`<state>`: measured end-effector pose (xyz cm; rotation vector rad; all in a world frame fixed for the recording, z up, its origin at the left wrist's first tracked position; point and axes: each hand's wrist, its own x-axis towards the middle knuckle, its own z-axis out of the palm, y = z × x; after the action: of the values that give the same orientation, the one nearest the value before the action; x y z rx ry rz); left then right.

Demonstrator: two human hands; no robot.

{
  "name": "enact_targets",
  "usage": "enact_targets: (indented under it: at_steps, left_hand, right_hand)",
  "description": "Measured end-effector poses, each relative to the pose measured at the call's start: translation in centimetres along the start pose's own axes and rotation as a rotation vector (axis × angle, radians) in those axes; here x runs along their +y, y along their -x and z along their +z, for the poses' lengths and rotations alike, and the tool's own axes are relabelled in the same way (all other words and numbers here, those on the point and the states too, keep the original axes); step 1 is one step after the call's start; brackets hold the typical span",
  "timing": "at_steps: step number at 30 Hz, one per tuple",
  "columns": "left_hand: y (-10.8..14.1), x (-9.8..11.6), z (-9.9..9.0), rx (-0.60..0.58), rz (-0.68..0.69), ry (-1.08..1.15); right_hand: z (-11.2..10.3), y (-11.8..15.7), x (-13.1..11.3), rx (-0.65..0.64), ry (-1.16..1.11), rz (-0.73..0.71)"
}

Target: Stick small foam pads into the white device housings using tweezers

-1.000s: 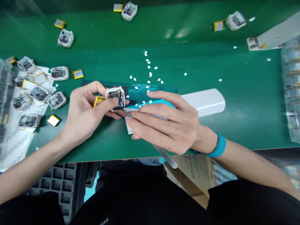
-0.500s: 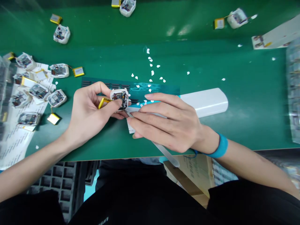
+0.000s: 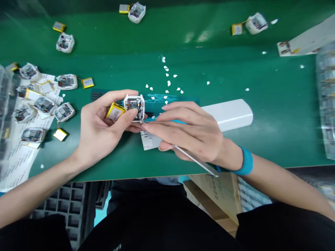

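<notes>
My left hand (image 3: 102, 122) grips an open white smartwatch case (image 3: 142, 104), its circuit board facing up and the thumb lying over the lower left of the board. A yellow-edged battery (image 3: 116, 111) rests against the fingers beside the case. My right hand (image 3: 188, 132) is closed on slim metal tweezers (image 3: 195, 157). Their tip meets the lower right corner of the case, while the rear end sticks out below the palm toward the table edge. Beneath the hands lie a printed white sheet (image 3: 149, 141) and a long white rounded piece (image 3: 230, 114), both partly covered.
Several open watch cases (image 3: 44, 104) with batteries cluster on printed paper (image 3: 15, 170) at left. Others, including a watch case (image 3: 136, 13), lie at the back. Small white stickers (image 3: 169, 83) dot the green table (image 3: 274, 122). A clear tray (image 3: 324, 104) stands at right.
The tweezers have turned in my right hand, their rear end swinging right and up. The battery shows more of its face. My view has shifted slightly.
</notes>
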<state>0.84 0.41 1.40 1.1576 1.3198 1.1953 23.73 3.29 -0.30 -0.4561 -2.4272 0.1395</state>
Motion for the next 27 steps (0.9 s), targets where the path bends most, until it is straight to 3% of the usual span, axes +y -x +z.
enact_targets:
  at_steps: [4, 7, 10, 12, 13, 15, 17, 21, 23, 27]
  left_hand:
    - [0.2, -0.7, 0.0, -0.002, -0.029, 0.018]
    - [-1.6, -1.1, -0.9, -0.033, 0.007, -0.029]
    - [-6.4, -1.1, -2.7, 0.042, 0.161, -0.294]
    - [-10.5, -0.8, -4.4, 0.256, 0.242, -0.619]
    - [-12.3, -0.5, -5.2, 0.306, 0.205, -0.761]
    - [-14.6, 0.2, -6.8, 0.240, 0.116, -0.966]
    - [-15.2, 0.9, -8.2, 0.191, 0.092, -1.034]
    - [-14.4, 1.5, -11.3, 0.288, 0.075, -1.102]
    - [-14.6, 1.2, -13.0, 0.281, -0.012, -1.102]
    - [-15.9, 0.8, -15.2, 0.401, -0.126, -1.018]
  right_hand:
    - [-0.1, -0.2, 0.1, 0.064, 0.018, -0.015]
    - [-0.3, -0.4, 0.2, 0.100, 0.030, -0.021]
    - [0.1, -0.4, 0.5, 0.140, 0.052, -0.059]
    - [0.5, -0.3, 0.8, 0.174, 0.072, -0.085]
    - [0.7, -0.3, 0.9, 0.188, 0.084, -0.096]
    - [0.9, -0.3, 1.1, 0.188, 0.107, -0.094]
    - [1.0, -0.4, 1.1, 0.178, 0.118, -0.092]
    - [1.0, -0.7, 1.0, 0.215, 0.127, -0.132]
    - [1.0, -0.8, 0.9, 0.224, 0.146, -0.145]
    - [0.9, -1.0, 0.9, 0.229, 0.172, -0.162]
